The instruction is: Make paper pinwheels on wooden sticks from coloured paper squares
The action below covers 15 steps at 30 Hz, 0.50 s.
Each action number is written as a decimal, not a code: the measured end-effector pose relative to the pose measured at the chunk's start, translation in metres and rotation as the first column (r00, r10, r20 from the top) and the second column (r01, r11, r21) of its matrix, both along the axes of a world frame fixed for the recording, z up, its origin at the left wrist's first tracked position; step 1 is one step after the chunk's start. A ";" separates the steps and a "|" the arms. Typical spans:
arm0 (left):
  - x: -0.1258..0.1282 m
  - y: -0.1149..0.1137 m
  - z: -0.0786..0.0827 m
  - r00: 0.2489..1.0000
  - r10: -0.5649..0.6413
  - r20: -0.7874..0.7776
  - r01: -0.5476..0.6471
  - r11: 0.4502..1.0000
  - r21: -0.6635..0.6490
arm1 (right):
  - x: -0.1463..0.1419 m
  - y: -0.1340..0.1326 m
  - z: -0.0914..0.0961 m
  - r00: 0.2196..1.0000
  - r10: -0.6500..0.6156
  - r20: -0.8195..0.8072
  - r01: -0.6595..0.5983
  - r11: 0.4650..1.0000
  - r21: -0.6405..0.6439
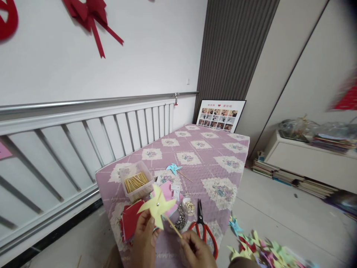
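Observation:
A pale yellow paper pinwheel [164, 205] with a small pin at its centre is held up over the table's near end. My left hand [145, 232] has its fingers closed at the lower left blade. Between the thumb and fingers of my right hand [195, 247] is the lower end of the pinwheel's wooden stick [173, 226]. Red-handled scissors [205, 230] lie just beyond my right hand. Close by are a jar of small metal pieces [181, 219], a container of small pale pieces [189, 206] and a stack of red paper [131, 219].
A plastic box of wooden sticks [136, 184] stands on the floral tablecloth [200, 144] at left. Farther back lies a blue pinwheel [174, 169]. Several colourful pinwheels [262, 251] are heaped low at right. A white radiator [111, 137] runs along the left side.

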<state>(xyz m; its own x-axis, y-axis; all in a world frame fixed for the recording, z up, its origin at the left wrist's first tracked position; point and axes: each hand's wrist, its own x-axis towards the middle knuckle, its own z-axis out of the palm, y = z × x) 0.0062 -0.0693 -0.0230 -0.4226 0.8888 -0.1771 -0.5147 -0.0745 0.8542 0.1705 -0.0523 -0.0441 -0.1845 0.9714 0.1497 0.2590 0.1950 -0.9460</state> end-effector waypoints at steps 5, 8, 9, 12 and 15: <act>0.008 -0.001 -0.053 0.860 -0.162 -0.483 0.076 0.978 -0.193 | 0.044 0.046 0.029 0.985 -0.174 -0.004 0.174 0.985 0.007; 0.004 -0.006 -0.089 0.575 -0.235 -0.784 0.073 0.969 -0.237 | 0.073 0.081 0.023 0.965 -0.253 0.075 0.252 0.967 0.029; 0.003 -0.007 -0.099 0.467 -0.243 -0.850 0.071 0.969 -0.238 | 0.081 0.092 0.018 0.955 -0.268 0.125 0.267 0.963 0.024; 0.003 -0.009 -0.118 0.219 -0.278 -0.935 0.110 0.960 -0.259 | 0.097 0.121 0.000 0.935 -0.306 0.179 0.310 0.951 0.009; 0.006 -0.005 -0.125 0.114 -0.307 -0.945 0.109 0.949 -0.295 | 0.102 0.145 -0.015 0.922 -0.321 0.218 0.329 0.944 -0.004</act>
<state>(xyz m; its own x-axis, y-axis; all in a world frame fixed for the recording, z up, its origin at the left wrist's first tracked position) 0.0122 -0.0745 -0.1484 -0.1265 0.9856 0.1119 0.7769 0.0283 0.6290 0.2723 0.0922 -0.0593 0.1194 0.9876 0.1022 0.4962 0.0298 -0.8677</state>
